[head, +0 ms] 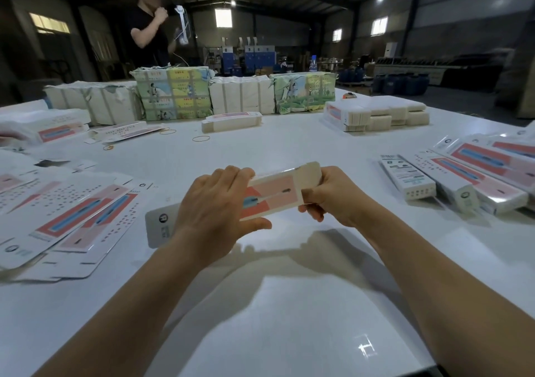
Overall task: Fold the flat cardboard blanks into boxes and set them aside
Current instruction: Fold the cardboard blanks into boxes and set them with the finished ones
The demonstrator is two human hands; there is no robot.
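Centrally, one cardboard blank (272, 200) was held above the tabletop (289, 150): left hand (215, 202) gripping at nine o'clock, right hand (330, 195) pinching its flap at three o'clock.

Hidden, cropped and unreadable parts

The left hand (214, 202) covers the middle of the held blank (272, 195), so its grip there cannot be judged; the right hand (330, 195) hides the blank's end under the raised flap. At 9 o'clock the flat blanks (66, 220) run off the edge, as do the folded boxes (474, 179) at 3 o'clock. Print on all of them is too small to read.
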